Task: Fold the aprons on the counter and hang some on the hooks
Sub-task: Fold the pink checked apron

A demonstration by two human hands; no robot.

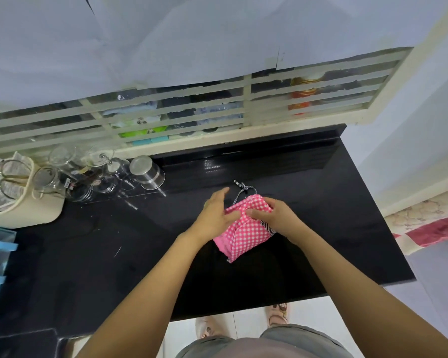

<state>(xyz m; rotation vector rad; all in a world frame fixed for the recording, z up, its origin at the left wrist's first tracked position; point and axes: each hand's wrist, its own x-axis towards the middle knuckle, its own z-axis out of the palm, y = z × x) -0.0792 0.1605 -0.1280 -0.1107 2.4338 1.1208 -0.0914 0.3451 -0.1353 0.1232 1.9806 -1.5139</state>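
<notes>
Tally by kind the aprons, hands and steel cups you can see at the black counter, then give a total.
Aprons: 1, a pink checked apron, folded small.
Hands: 2, the left hand and the right hand, both on the apron.
Steel cups: 1, a steel cup, upside down.
Total: 4
</notes>
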